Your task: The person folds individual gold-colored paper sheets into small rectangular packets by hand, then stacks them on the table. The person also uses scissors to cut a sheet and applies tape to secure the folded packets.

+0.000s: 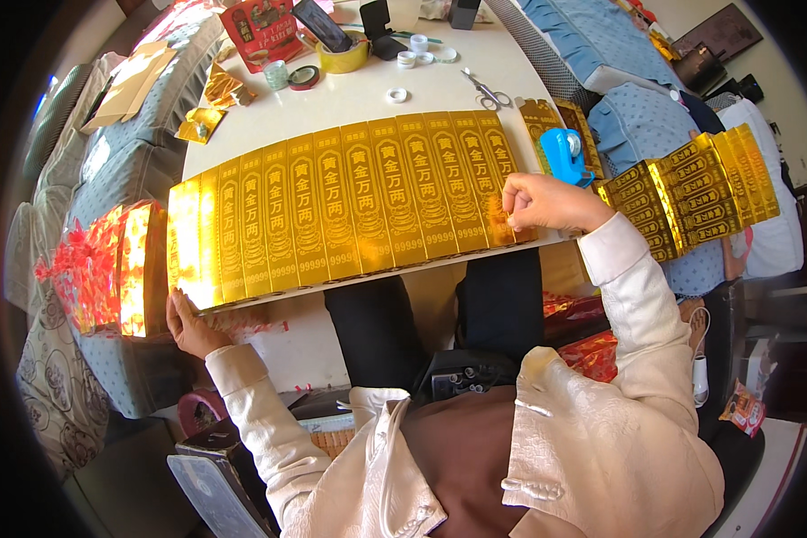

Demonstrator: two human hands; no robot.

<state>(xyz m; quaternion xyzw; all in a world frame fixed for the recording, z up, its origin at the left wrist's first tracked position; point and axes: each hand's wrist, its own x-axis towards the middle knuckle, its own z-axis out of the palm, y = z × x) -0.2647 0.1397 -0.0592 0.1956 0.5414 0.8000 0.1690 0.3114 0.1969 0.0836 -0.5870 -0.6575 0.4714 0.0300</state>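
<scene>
A long row of gold foil-printed paper panels (339, 202), bearing writing and set side by side, lies along the near edge of the white table (437, 87). At the row's left front corner is my left hand (198, 329); its fingertips touch the end, and some fingers are hidden. My right hand (555, 205) is over the right end, thumb and fingers drawn together at the last panel. Whether something thin sits in that pinch is too small to tell. Just beyond my right wrist stands a blue tape dispenser (565, 156).
Scissors (487, 91), small tape rolls (407, 59), a wide yellow tape roll (343, 57) and a propped phone (321, 25) lie farther back. Crumpled gold foil (227, 87) sits back left. More folded gold panels (696, 188) are at right; a red-and-gold wrapped bundle (118, 269) is at left.
</scene>
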